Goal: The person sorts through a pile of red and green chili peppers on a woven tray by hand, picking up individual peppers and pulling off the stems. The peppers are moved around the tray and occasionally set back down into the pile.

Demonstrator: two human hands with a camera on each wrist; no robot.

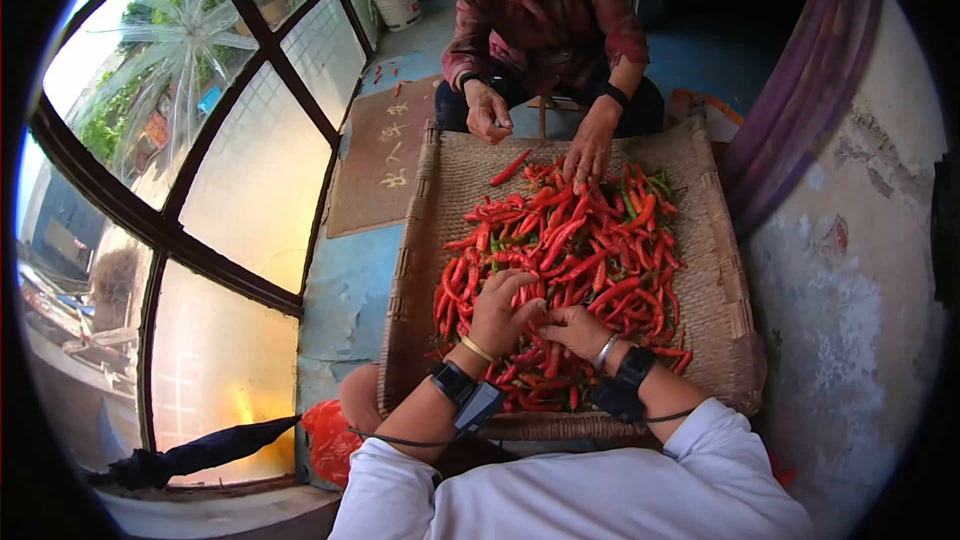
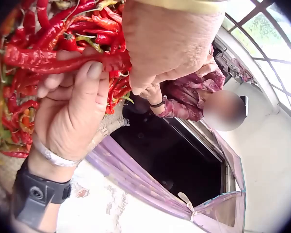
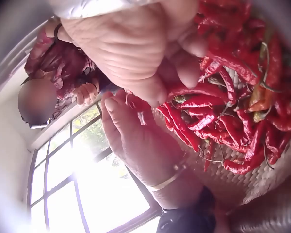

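Many red peppers, some green, lie in a woven tray (image 1: 398, 340). In the head view my left hand (image 1: 500, 312) and right hand (image 1: 578, 332) are close together over the near part of the pile. Seen from the left wrist, my right hand (image 2: 72, 114) pinches a long red pepper (image 2: 63, 63) between thumb and fingers; its other end meets my left hand (image 2: 169, 43), whose fingertips are hidden. The right wrist view has red pepper (image 3: 138, 104) against my left hand (image 3: 140, 138), partly covered, and my right hand (image 3: 131, 48) above.
Across the tray a person (image 1: 540, 10) sits, one hand (image 1: 588, 150) touching the peppers, the other (image 1: 487, 112) raised over the tray edge. Left are windows (image 1: 240, 170), a dark umbrella (image 1: 210, 452) and a red bag (image 1: 330, 440). A purple curtain (image 1: 800, 100) hangs right.
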